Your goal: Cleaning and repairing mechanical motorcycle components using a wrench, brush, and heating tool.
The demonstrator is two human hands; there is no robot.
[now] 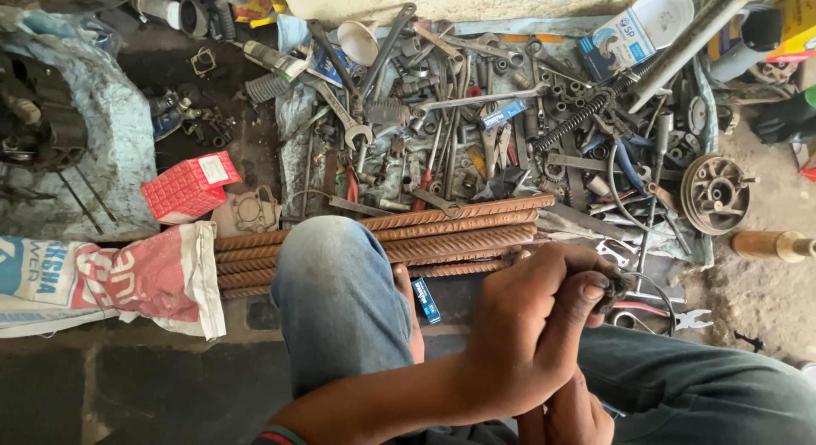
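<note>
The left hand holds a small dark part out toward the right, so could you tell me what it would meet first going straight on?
Probably the thin wire loop just past the left hand and its dark metal part; depth is unclear.

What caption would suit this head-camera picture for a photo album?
Seated above rusty ribbed steel bars and a cloth strewn with spanners, the left hand grips a small dark metal part; the right hand lies beneath.

A red box [189, 187] lies at far left beside a grey gasket [251, 210]. Rusty ribbed steel bars [442, 234] run across the middle. Beyond them, wrenches [340, 113], sockets and a coiled spring [571, 122] crowd a cloth. At right sits a round metal hub [716, 192]; a printed sack [110, 279] lies near left.
</note>
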